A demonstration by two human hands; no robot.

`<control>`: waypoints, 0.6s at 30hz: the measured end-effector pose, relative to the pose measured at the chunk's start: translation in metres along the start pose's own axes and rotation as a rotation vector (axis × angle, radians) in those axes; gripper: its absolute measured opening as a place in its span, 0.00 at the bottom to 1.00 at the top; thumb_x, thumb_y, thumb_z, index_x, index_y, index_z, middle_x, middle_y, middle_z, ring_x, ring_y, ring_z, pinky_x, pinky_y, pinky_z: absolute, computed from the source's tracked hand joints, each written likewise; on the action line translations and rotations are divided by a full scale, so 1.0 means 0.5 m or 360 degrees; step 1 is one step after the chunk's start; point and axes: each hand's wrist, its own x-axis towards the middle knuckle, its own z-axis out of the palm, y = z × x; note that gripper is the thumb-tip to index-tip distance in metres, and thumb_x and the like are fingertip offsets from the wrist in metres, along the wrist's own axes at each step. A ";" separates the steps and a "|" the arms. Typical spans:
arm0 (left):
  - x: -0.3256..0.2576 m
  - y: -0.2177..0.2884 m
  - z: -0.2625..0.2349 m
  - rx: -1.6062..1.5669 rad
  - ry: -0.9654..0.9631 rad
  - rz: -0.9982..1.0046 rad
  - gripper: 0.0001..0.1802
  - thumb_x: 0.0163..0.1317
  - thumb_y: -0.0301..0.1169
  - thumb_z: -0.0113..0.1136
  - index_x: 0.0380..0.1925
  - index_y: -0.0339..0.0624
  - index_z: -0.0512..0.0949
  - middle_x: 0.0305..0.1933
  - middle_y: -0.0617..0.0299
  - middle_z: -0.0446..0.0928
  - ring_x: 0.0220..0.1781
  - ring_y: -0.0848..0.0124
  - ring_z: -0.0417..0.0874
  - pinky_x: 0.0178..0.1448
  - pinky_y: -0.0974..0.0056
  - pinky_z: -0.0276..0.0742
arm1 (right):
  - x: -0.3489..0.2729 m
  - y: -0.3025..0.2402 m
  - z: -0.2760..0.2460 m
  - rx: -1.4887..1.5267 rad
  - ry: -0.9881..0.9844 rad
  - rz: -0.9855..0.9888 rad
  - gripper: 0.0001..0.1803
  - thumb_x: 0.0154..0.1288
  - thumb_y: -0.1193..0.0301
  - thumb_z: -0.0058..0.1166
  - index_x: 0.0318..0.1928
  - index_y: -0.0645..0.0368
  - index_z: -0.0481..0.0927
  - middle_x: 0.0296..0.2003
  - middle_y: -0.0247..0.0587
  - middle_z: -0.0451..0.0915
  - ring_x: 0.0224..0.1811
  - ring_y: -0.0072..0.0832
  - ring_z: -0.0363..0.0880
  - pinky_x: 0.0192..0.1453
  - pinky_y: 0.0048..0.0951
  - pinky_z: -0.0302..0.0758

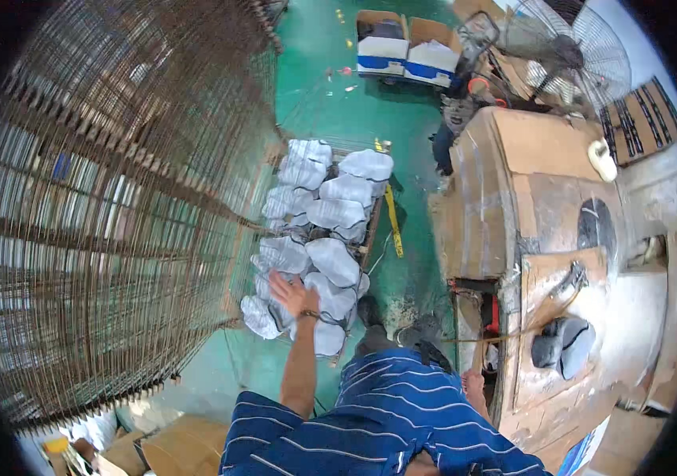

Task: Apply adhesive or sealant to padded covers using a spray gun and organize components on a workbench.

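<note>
We see stacked wire racks (108, 214) at frame left, bagged bundles (319, 238) centre, cardboard-covered workbench (529, 206) right, fan (573, 51) upper right.

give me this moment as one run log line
left hand: open, on grey bags | right hand: by workbench, grip unclear | wire rack: left

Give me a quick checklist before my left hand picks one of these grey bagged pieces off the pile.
1. Left hand over the pile of grey bagged pieces: ok.
2. Left hand open, holding nothing: ok.
3. Right hand free: cannot tell, only partly visible by the cardboard-covered bench.
4. Wire mesh rack clear of the reaching arm: ok, close on the left but apart.
5. Yellow strap off the pile: ok, on the green floor beside it.
</note>
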 end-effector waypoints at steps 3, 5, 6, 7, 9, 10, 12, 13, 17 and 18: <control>-0.092 0.063 0.149 -0.0116 -0.0316 0.0260 0.25 0.56 0.54 0.67 0.45 0.49 0.85 0.81 0.37 0.57 0.81 0.42 0.60 0.78 0.40 0.62 | -0.030 -0.029 -0.005 -0.0034 -0.0117 -0.0109 0.14 0.67 0.61 0.57 0.47 0.56 0.82 0.37 0.37 0.83 0.30 0.27 0.86 0.27 0.29 0.83; -0.069 -0.062 0.239 -0.0808 -0.1691 0.0350 0.26 0.60 0.51 0.71 0.50 0.45 0.86 0.66 0.47 0.79 0.69 0.52 0.79 0.72 0.40 0.71 | 0.038 -0.072 0.035 -0.0095 -0.0298 -0.0192 0.14 0.68 0.62 0.56 0.48 0.57 0.82 0.36 0.37 0.83 0.31 0.27 0.86 0.28 0.28 0.83; -0.070 -0.008 0.248 -0.0672 -0.2057 0.0699 0.28 0.60 0.54 0.69 0.51 0.46 0.86 0.59 0.51 0.83 0.61 0.54 0.84 0.65 0.43 0.77 | 0.040 -0.046 0.002 -0.0024 -0.0276 -0.0224 0.14 0.68 0.64 0.56 0.49 0.57 0.81 0.36 0.37 0.83 0.31 0.27 0.86 0.28 0.27 0.83; -0.059 0.041 0.242 -0.0493 -0.2377 0.1037 0.30 0.61 0.57 0.68 0.52 0.46 0.86 0.51 0.55 0.87 0.54 0.56 0.89 0.58 0.46 0.83 | 0.023 -0.048 -0.015 0.0043 -0.0229 -0.0201 0.14 0.68 0.64 0.56 0.49 0.57 0.81 0.36 0.37 0.83 0.31 0.27 0.86 0.28 0.27 0.83; -0.053 0.107 0.241 -0.0134 -0.1955 0.0936 0.26 0.64 0.54 0.66 0.51 0.46 0.85 0.50 0.56 0.87 0.51 0.58 0.89 0.53 0.47 0.85 | -0.003 -0.098 -0.024 0.0143 -0.0007 -0.0111 0.17 0.69 0.66 0.55 0.54 0.60 0.80 0.37 0.39 0.84 0.30 0.27 0.85 0.27 0.25 0.81; -0.063 0.127 0.233 0.0160 -0.1516 0.0780 0.23 0.66 0.50 0.64 0.51 0.47 0.85 0.48 0.58 0.87 0.47 0.59 0.90 0.47 0.49 0.87 | 0.000 -0.097 -0.041 0.0181 0.0014 -0.0093 0.17 0.69 0.66 0.55 0.54 0.60 0.80 0.37 0.39 0.84 0.30 0.27 0.85 0.27 0.25 0.81; -0.072 0.152 0.214 -0.0459 -0.1447 0.0384 0.23 0.64 0.48 0.64 0.50 0.45 0.85 0.48 0.54 0.88 0.47 0.57 0.89 0.51 0.51 0.85 | 0.013 -0.100 -0.068 0.0497 -0.0057 -0.0219 0.23 0.69 0.70 0.55 0.62 0.65 0.77 0.37 0.41 0.83 0.28 0.26 0.82 0.25 0.24 0.78; -0.081 0.149 0.211 -0.1070 -0.1332 -0.0067 0.23 0.62 0.47 0.64 0.50 0.44 0.86 0.49 0.50 0.88 0.48 0.54 0.89 0.55 0.53 0.83 | -0.003 -0.126 -0.062 0.0539 0.0033 -0.0207 0.27 0.68 0.72 0.56 0.66 0.69 0.73 0.35 0.40 0.82 0.26 0.24 0.79 0.24 0.23 0.75; -0.111 0.209 0.170 -0.1585 -0.2240 -0.0607 0.17 0.61 0.41 0.68 0.47 0.46 0.87 0.40 0.56 0.89 0.43 0.57 0.88 0.43 0.47 0.84 | 0.044 -0.118 -0.113 0.0396 -0.0044 -0.0237 0.25 0.71 0.68 0.56 0.65 0.66 0.75 0.35 0.39 0.83 0.31 0.25 0.84 0.27 0.23 0.78; -0.138 0.253 0.150 -0.1137 -0.1933 -0.0153 0.14 0.62 0.40 0.68 0.45 0.49 0.87 0.37 0.58 0.88 0.40 0.58 0.88 0.37 0.45 0.83 | 0.075 -0.094 -0.124 0.0421 -0.0024 -0.0285 0.24 0.71 0.68 0.55 0.64 0.66 0.76 0.34 0.39 0.83 0.29 0.24 0.83 0.26 0.22 0.75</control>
